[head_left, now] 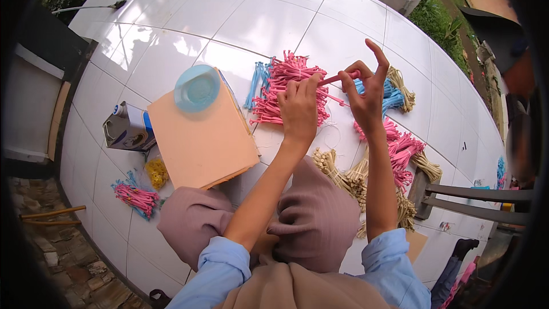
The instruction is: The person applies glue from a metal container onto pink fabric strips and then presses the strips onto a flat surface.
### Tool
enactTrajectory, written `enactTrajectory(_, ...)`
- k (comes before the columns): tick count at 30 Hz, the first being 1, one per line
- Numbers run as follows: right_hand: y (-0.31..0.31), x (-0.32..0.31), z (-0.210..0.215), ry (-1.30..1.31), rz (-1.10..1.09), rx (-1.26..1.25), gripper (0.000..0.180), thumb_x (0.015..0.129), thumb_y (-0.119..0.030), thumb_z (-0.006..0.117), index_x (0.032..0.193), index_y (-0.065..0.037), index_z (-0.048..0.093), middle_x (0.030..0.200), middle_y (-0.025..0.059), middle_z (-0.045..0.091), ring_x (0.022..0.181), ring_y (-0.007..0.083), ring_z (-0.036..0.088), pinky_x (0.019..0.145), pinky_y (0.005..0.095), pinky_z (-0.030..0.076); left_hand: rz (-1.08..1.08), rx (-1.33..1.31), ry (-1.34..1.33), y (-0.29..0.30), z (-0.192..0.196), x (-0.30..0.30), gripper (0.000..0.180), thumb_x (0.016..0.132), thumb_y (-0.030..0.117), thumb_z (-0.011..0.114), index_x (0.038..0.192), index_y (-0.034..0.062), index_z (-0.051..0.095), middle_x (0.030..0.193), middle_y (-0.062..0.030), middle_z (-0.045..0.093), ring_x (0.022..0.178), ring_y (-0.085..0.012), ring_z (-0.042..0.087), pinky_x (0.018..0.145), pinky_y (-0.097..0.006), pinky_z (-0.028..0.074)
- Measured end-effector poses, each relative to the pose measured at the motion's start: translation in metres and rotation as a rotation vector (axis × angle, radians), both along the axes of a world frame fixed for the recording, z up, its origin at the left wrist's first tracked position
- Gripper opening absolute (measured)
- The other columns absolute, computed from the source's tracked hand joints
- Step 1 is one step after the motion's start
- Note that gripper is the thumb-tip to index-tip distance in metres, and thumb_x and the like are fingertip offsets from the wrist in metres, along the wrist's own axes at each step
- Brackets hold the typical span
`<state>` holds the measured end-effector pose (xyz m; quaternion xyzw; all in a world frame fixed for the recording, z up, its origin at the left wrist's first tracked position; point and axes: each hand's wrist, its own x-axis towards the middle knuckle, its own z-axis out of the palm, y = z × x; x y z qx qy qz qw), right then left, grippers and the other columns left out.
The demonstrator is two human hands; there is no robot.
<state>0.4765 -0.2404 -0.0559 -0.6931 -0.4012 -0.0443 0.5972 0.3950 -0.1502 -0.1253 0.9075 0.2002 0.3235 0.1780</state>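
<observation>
White-tiled floor [240, 28] spreads on every side of the left grip [300, 106] and right grip [366, 91]. Left of both, and nearer the person, lies a pale orange board [203, 137]. Beige bundles [343, 174] sit below the two, toward the person, while a heaped pink pile [291, 71] lies under and beside the left one. Pink bundles [403, 151] rest past the right forearm, and a blue bundle [392, 98] just behind the right grip. Much seems gathered into bundles already; how many pieces in the pile are finished, I cannot tell. Both grips pinch one slender pink strip [330, 79], stretched between them above the pile; that single piece appears unfinished, neither bundled nor set down.
</observation>
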Motion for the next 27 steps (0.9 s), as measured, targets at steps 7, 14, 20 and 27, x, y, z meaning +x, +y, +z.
enactTrajectory(7,-0.003,-0.012,0.137,0.008,0.058,0.118,0.064,0.084,-0.001,0.057,0.135,-0.007,0.019,0.066,0.0050,0.054,0.056,0.0090,0.051,0.053,0.0221,0.044,0.009,0.560,-0.217,0.045,0.149,-0.025,0.013,0.075,0.009,0.063,0.085,0.0162,0.059,0.106,0.0036,0.057,0.109,-0.0181,0.042,0.091,-0.041,0.029)
enactTrajectory(14,0.000,-0.026,0.139,0.188,0.043,0.525,0.054,0.097,-0.027,0.040,0.136,-0.006,0.010,0.104,0.0198,0.060,0.095,0.0231,0.059,0.089,0.0345,0.043,-0.129,-0.163,-0.033,0.075,0.182,-0.067,0.016,0.093,0.019,0.045,0.096,0.0035,0.042,0.076,-0.0200,0.060,0.064,-0.0391,0.058,0.060,-0.047,0.047)
enactTrajectory(20,0.025,-0.075,0.071,0.746,0.336,0.150,0.054,0.096,-0.037,0.038,0.136,-0.016,0.009,0.116,0.0249,0.052,0.094,0.0297,0.061,0.080,0.0377,0.050,-0.410,0.171,-0.076,0.103,0.105,-0.094,0.027,0.095,0.021,0.034,0.103,-0.0012,0.046,0.095,-0.0208,0.049,0.090,-0.0315,0.053,0.078,-0.038,0.043)
enactTrajectory(27,0.013,-0.051,0.072,0.834,-0.053,0.549,0.056,0.090,-0.010,0.043,0.135,-0.009,0.010,0.124,0.0219,0.040,0.105,0.0301,0.052,0.090,0.0389,0.043,-0.649,-0.976,0.144,0.114,0.150,-0.122,0.029,0.083,0.005,0.058,0.112,0.0004,0.058,0.093,-0.0092,0.059,0.077,-0.0114,0.056,0.065,-0.025,0.047)
